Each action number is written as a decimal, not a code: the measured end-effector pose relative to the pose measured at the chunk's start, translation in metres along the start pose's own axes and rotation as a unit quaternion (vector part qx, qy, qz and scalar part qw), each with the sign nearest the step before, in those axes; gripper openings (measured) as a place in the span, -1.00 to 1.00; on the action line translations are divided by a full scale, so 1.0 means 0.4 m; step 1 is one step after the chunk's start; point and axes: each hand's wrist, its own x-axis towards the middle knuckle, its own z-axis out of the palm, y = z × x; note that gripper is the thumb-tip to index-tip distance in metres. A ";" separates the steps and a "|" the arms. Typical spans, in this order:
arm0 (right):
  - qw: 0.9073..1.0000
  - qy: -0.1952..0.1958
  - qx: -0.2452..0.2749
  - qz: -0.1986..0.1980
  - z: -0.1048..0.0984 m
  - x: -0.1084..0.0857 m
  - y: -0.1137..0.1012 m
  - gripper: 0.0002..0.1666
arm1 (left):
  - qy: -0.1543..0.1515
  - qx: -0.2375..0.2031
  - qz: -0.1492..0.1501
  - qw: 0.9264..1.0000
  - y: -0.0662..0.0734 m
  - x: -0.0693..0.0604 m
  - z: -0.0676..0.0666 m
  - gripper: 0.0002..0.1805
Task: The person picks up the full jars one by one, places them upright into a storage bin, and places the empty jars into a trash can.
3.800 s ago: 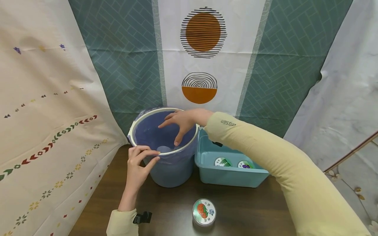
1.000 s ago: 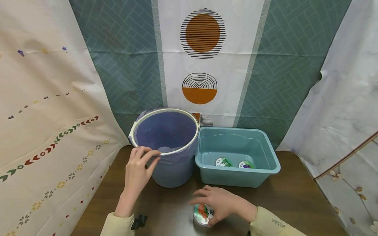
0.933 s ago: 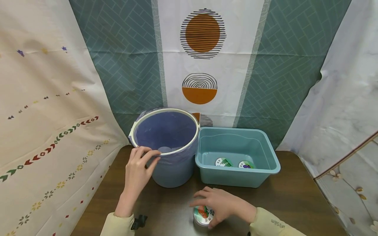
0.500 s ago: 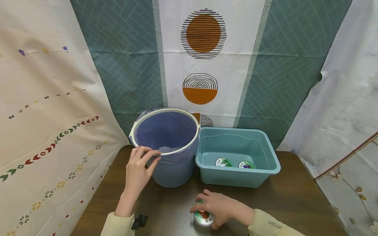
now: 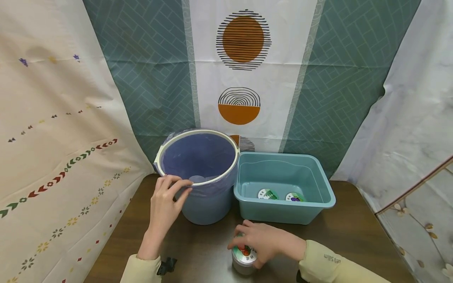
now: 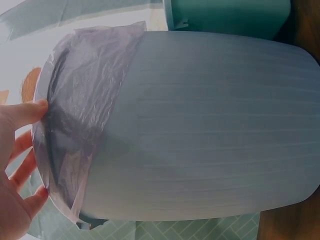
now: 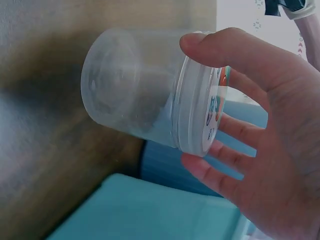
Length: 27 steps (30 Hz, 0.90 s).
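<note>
My left hand [image 5: 164, 210] pinches the near-left rim of a blue-grey trash can [image 5: 207, 206], thumb outside and fingers over the edge. A thin purple trash bag [image 6: 87, 95] lines the can and folds down over its outside. My right hand [image 5: 265, 241] grips a clear plastic jar [image 7: 135, 85] by its lid, thumb on one side and fingertips on the other. The lid carries a round label with a red vegetable picture, partly covered by my fingers. Through the clear walls I see no contents.
Right of the can stands a teal plastic basin [image 5: 283, 212]. Inside it are two round labelled lids, one with a green vegetable label [image 5: 267, 194], the other with a purple one [image 5: 294, 197]. Patterned cloths surround the dark wooden table [image 5: 198, 255].
My right hand has come from over the trash can down to the jar, closed its fingers on the lid and lifted it slightly. My left hand stays at the rim.
</note>
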 end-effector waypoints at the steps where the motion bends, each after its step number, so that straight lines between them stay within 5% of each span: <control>1: 1.000 -0.001 0.000 0.000 -0.009 -0.001 0.000 -0.03 | -0.001 -0.001 -0.001 1.000 0.000 0.000 0.000 -0.78; 27: 0.998 -0.043 -0.041 0.016 -0.254 -0.030 -0.031 -0.20 | 0.001 -0.005 -0.006 1.000 0.001 0.001 0.000 -0.79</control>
